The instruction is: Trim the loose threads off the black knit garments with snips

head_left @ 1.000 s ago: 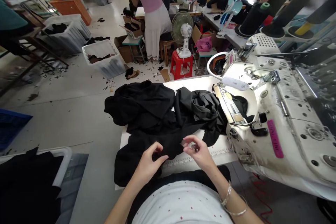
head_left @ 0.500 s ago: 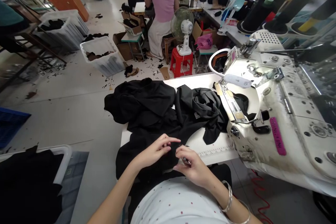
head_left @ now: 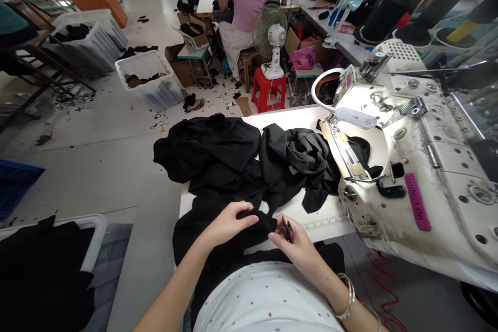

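Note:
Black fabric (head_left: pixel 218 210) lies over the front of the white table and hangs toward my lap. Its edge is pinched between the thumb and fingers of my left hand (head_left: pixel 230 225). Close by on the right, my right hand (head_left: pixel 295 244) is closed around small dark thread snips (head_left: pixel 288 229), whose pointed tips stick up from the palm. The fingertips of that hand also touch the end of the fabric; how firmly they grip it cannot be made out. A second black garment (head_left: pixel 288 161) with a small white label lies behind, reaching to the sewing machine (head_left: pixel 392 166).
A heap of black cloth (head_left: pixel 210 145) sits at the table's far left. A ruler strip (head_left: pixel 324 222) runs along the front edge. At lower left stands a white bin (head_left: pixel 99 238) of black pieces. Beyond the table are a fan (head_left: pixel 275 44) on a red stool and a seated person.
My left hand has gone from outstretched fingers to a pinch on the black fabric, lifting its edge. My right hand has shifted slightly right, and the snips now point upward.

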`<state>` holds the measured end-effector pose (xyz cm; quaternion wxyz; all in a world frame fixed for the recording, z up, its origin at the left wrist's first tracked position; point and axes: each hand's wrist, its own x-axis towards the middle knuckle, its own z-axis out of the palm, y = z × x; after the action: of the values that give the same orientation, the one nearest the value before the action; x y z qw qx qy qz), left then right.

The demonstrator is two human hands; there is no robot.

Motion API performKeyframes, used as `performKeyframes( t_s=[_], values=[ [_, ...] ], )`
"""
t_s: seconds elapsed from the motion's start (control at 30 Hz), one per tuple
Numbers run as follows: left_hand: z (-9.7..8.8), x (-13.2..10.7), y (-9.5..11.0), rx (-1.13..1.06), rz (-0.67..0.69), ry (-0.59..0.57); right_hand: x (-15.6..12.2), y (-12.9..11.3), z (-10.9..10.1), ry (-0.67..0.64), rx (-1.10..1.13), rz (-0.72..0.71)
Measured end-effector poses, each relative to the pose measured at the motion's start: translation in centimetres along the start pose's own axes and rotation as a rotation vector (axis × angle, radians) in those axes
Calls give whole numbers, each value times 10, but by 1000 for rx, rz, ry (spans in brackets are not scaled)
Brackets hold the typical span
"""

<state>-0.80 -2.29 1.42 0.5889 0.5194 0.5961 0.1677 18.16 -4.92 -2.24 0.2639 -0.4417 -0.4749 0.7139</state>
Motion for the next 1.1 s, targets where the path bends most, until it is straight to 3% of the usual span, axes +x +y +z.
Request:
performKeyframes(
  t_s=[0.13,0.23,0.6,1.1],
  values=[
    [9,0,-3,-242,-40,150,3,1,1,60,38,59],
    [13,0,-2,-310,-33,188,6,-2,-3,100,50,72],
    [13,1,5,-288,-8,129,20,-14,-9,-13,-96,-16],
    [15,3,6,-232,-5,118,25,-9,-2,41,107,9]
  ],
)
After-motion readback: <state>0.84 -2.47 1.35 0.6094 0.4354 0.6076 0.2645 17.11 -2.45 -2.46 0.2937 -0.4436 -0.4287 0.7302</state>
